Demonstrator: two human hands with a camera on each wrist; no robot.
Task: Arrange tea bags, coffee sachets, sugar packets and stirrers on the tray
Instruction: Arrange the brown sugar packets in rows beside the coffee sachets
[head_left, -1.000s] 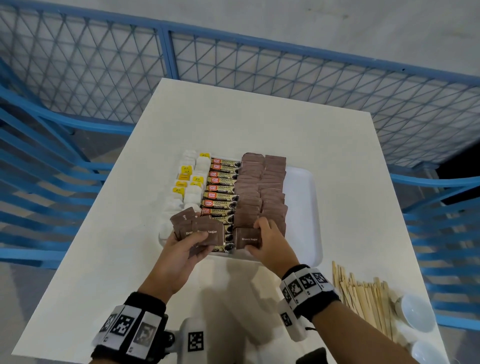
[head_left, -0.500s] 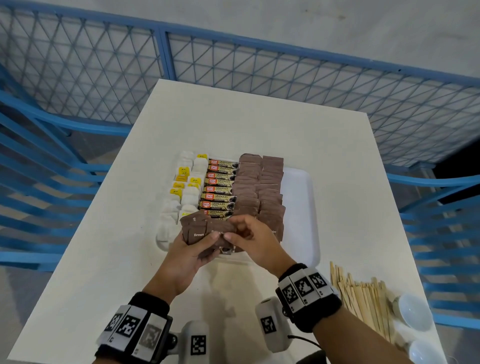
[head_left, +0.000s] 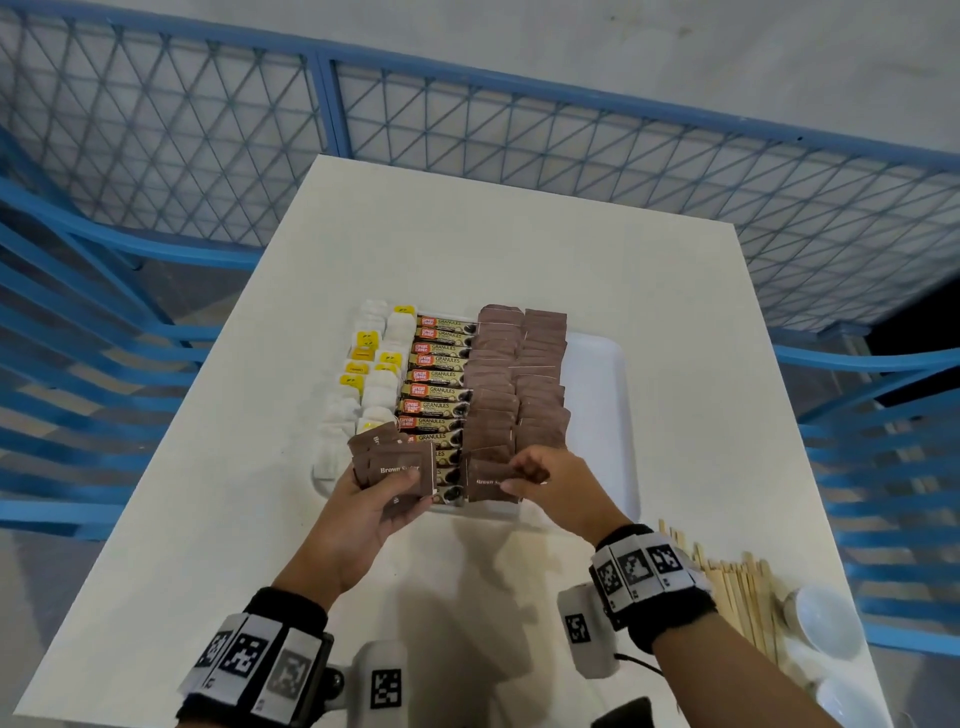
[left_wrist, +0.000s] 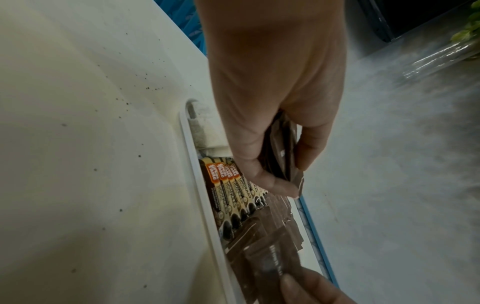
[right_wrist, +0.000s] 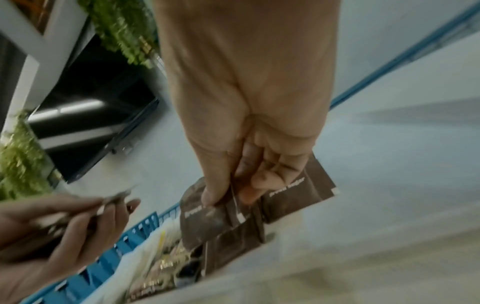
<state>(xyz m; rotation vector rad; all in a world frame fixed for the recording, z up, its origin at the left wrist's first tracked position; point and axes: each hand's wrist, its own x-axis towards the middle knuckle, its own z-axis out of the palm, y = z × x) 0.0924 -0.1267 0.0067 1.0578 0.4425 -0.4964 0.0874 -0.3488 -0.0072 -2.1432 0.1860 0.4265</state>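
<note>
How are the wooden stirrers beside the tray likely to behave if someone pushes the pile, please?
The wooden stirrers look thin and flat, so they would probably slide and fan apart rather than roll. They lie loose near the table edge by the white cups, so a push might knock some off.

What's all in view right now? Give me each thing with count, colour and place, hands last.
tray: one, white, mid-table
tea bags: two columns, white with yellow tags, tray's left side
coffee sachets: one column, black and cream with orange labels, beside the tea bags
sugar packets: two columns, brown, right of the coffee
stirrers: a loose pile, pale wood, on the table off the tray, near right
cups: at least two, white, near right corner
table: one, white
railing: blue mesh, around the table
left hand: holds a fan of brown packets
right hand: pinches one brown packet at the tray's near edge
</note>
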